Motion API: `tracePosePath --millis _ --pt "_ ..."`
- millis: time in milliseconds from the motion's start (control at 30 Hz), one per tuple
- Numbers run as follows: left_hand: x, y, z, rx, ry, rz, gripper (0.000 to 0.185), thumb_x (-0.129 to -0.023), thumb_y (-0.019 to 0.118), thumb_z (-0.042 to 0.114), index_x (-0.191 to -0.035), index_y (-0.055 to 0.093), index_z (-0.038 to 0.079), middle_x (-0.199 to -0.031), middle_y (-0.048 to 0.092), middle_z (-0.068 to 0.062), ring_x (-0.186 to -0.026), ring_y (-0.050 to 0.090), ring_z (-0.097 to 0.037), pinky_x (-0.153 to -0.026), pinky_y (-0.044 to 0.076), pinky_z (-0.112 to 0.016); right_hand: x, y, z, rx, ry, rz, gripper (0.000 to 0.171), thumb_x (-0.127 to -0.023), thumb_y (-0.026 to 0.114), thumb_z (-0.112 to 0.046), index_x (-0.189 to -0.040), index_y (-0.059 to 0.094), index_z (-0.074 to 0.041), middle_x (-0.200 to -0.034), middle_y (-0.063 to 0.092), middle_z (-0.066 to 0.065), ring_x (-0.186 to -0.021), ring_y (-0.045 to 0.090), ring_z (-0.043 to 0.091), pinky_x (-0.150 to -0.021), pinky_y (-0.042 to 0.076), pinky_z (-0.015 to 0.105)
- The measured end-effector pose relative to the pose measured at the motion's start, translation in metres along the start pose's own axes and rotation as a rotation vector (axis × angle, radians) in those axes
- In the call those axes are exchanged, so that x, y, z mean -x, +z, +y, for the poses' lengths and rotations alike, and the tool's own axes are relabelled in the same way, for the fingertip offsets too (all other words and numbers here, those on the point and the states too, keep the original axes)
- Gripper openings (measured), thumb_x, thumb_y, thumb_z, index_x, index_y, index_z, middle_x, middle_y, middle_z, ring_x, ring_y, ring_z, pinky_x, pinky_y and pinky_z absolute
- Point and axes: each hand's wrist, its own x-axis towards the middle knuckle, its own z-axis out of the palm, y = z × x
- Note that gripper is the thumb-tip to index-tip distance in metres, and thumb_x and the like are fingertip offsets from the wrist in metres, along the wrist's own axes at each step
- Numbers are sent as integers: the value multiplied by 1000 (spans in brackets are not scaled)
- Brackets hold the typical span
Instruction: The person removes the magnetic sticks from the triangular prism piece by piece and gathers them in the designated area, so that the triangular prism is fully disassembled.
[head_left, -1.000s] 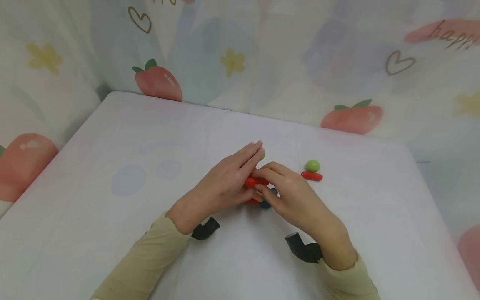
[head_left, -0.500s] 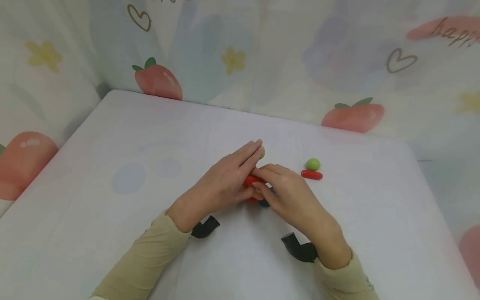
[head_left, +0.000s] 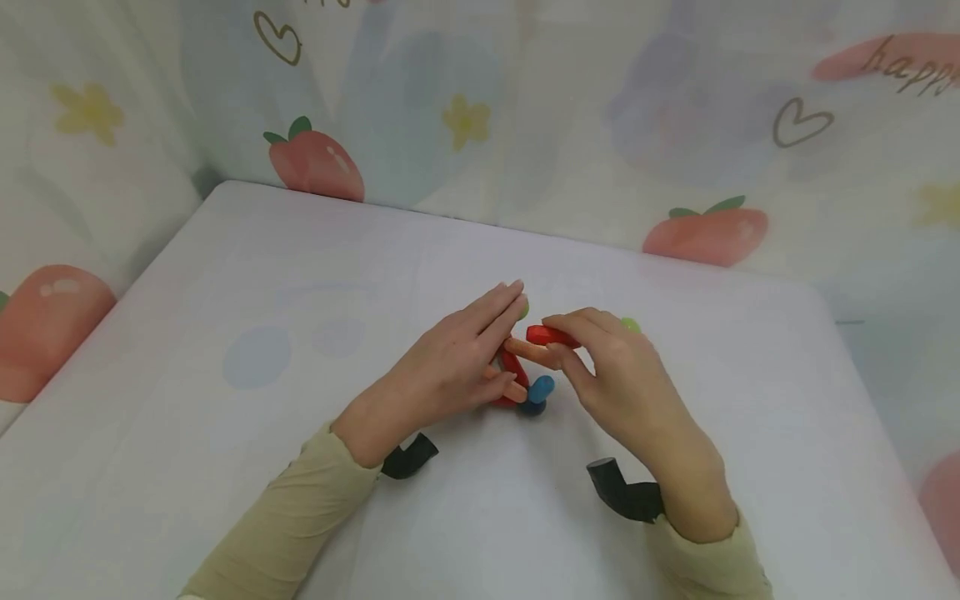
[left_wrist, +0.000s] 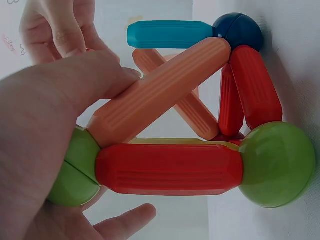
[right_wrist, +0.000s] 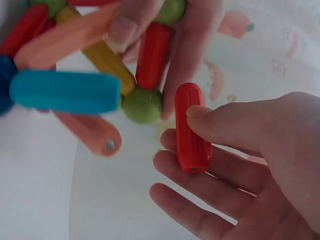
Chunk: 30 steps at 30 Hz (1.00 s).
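Observation:
My left hand [head_left: 450, 358] holds a structure of magnetic rods and balls, its thumb on an orange rod [left_wrist: 165, 92] beside a green ball [left_wrist: 80, 172]. A red rod [left_wrist: 170, 170] runs from that ball to another green ball [left_wrist: 277, 165]. From a dark blue ball [left_wrist: 240, 31] a light blue rod [right_wrist: 65, 91] sticks out with its far end free. Another orange rod [right_wrist: 90, 131] also has a free end, showing a metal tip. My right hand [head_left: 622, 367] pinches a separate red rod [right_wrist: 190, 147] between thumb and fingers, apart from the structure.
A loose green ball [head_left: 631, 323] lies on the white table [head_left: 300, 483], partly hidden behind the right hand. Black bent pieces [head_left: 411, 456] stick out at both wrists. A patterned curtain [head_left: 555, 125] stands behind the table's far edge.
My right hand has moved away from the structure, to the right and slightly up, taking the red rod along. The light blue and orange rods now show more. The left hand has stayed in place.

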Motion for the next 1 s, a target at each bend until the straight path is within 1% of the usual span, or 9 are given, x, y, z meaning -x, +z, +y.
tracePosePath --millis 200,333,400,467,533,600,700,833,1000 --pt "0 -1 0 -3 -5 -19 75 -85 79 25 -144 44 -6 -152 45 -18 -143 43 -27 -112 41 -31 2 -14 14 3 11 61 35 -83 74 7 -116 67 0 -101 71 11 -88 68 24 -73 61 42" --pt "-2 -2 0 -23 -7 -20 76 -85 79 26 -145 45 -5 -152 45 -17 -142 44 -26 -112 42 -31 5 -22 21 18 54 83 39 -84 71 9 -121 66 -2 -103 69 11 -86 67 23 -74 55 17" --pt "-2 -3 1 -27 -16 -40 77 -85 79 28 -146 44 -4 -153 44 -16 -143 43 -26 -112 42 -31 7 -25 24 26 82 78 41 -85 70 9 -123 65 -2 -105 68 12 -87 66 24 -74 52 14" --pt "-2 -3 1 -26 -27 -62 79 -85 79 29 -147 42 -3 -154 42 -16 -143 42 -26 -112 42 -31 9 -27 28 23 107 68 41 -86 68 10 -125 63 0 -106 66 13 -89 65 26 -75 56 21" --pt "-1 -3 2 -26 -30 -73 79 -85 79 30 -147 42 -3 -155 42 -16 -144 42 -26 -112 41 -31 10 -29 32 37 134 53 43 -86 67 10 -128 60 2 -108 64 16 -93 64 29 -76 60 38" --pt "-2 -3 2 -22 -31 -71 79 -85 79 29 -147 42 -3 -155 42 -16 -144 41 -25 -113 41 -31 11 -31 36 40 167 43 45 -87 66 10 -131 57 3 -109 61 19 -95 61 32 -77 58 53" --pt "-3 -3 2 -28 -27 -65 78 -86 78 29 -147 42 -3 -155 42 -15 -145 41 -25 -113 40 -31 12 -34 41 43 217 38 43 -87 64 10 -129 55 5 -109 57 22 -96 58 35 -80 56 57" --pt "-4 -3 2 -40 -24 -72 78 -86 78 29 -147 42 -3 -154 42 -15 -144 41 -25 -113 40 -30 14 -35 47 41 275 23 36 -87 64 10 -122 57 5 -109 54 22 -96 56 35 -80 54 56" --pt "-3 -3 2 -45 -30 -76 75 -86 77 28 -146 43 -4 -154 43 -15 -144 42 -25 -112 42 -30 15 -35 54 36 316 -41 32 -87 66 7 -117 57 5 -111 56 22 -99 55 37 -81 54 57"
